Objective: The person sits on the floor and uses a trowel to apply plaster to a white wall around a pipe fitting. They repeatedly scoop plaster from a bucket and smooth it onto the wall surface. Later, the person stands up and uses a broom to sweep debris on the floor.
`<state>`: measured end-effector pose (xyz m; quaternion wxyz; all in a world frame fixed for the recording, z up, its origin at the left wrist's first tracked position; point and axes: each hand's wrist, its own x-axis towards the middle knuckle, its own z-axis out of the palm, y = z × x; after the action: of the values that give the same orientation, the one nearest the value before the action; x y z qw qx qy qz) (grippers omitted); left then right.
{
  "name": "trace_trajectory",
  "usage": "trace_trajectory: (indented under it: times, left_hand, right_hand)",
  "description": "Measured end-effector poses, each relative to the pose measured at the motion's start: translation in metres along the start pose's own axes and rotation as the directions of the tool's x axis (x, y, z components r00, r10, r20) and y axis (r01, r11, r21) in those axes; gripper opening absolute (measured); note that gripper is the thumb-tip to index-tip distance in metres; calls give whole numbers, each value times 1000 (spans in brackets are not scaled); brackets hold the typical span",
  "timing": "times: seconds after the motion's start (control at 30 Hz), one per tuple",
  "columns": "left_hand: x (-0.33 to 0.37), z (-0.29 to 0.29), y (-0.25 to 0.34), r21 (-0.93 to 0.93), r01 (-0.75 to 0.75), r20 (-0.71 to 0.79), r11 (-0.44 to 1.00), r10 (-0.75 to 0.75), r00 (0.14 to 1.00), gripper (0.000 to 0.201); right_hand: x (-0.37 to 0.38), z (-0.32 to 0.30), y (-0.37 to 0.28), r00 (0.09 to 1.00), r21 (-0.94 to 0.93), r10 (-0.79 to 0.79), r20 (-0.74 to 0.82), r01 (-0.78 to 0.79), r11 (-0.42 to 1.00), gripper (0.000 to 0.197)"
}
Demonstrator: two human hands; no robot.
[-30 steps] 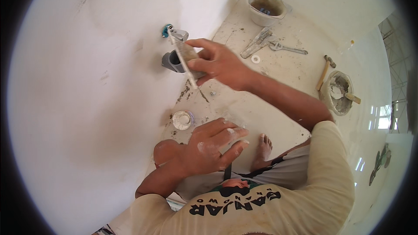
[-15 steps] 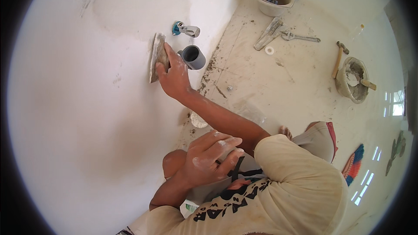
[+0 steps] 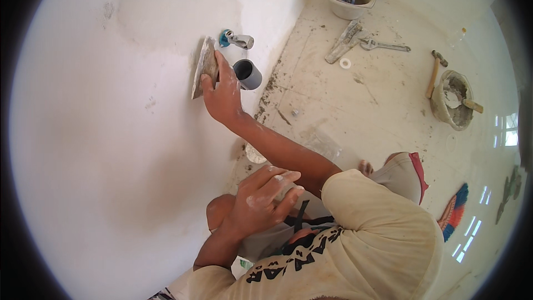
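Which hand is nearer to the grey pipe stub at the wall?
The right hand: it holds the trowel on the wall just beside the grey pipe stub. The left hand is far below, near the knee.

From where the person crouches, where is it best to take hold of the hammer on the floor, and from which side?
Probably by the wooden handle of the hammer, from above: it lies flat beside the mortar bucket, head pointing away.

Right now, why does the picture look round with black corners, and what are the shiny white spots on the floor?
In the head view a fisheye lens bends everything into a circle, leaving black corners; the wall curves for that reason. The spots are window glare on the glossy floor. The right hand with its trowel looks sharp, not blurred.
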<state>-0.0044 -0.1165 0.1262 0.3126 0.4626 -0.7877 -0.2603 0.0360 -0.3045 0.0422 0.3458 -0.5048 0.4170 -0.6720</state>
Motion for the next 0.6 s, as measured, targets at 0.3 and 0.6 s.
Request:
trace_trajectory:
  times: [0.3,0.6]
  left_hand:
    - [-10,-5,1,53,112,22,992,-113,993,26]
    - [3,8,0,0,47,83,999,-47,995,29]
  right_hand:
    - [1,-9,1,987,42,19,161,-26,999,54]
    - [-50,-17,24,979,95,99,179,-118,988,54]
